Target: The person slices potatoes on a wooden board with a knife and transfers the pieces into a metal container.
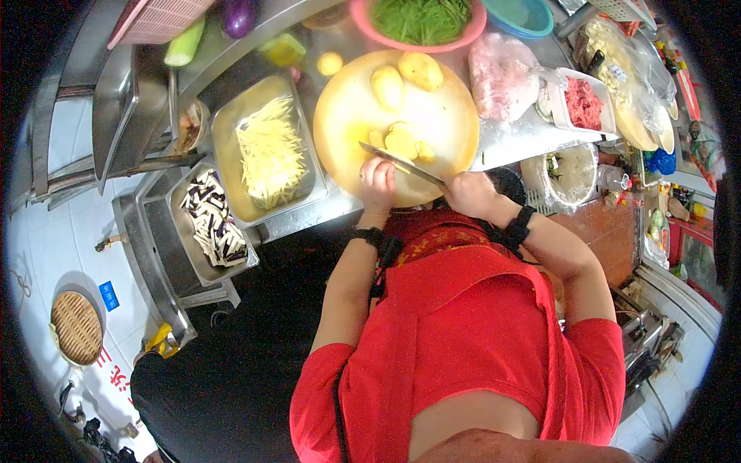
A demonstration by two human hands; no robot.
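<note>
On the round cutting board (347,116), my right hand (471,194) is wrapped round the handle of a knife (405,167), whose blade points left. My left hand (377,181) is closed near the front edge of the board, just beside the blade; what its fingers hold, if anything, is hidden. Cut potato pieces (403,142) lie just behind the blade. Farther back on the board rest two whole potatoes, one (387,87) near the middle and one (421,70) at the back.
To the left are a metal tray (224,147) of pale shreds and a tray (251,258) of dark-skinned strips. Behind stands a pink basin (360,17) of greens. A meat bag (502,77) and minced meat (583,103) are right. A person in black (224,378) is at lower left.
</note>
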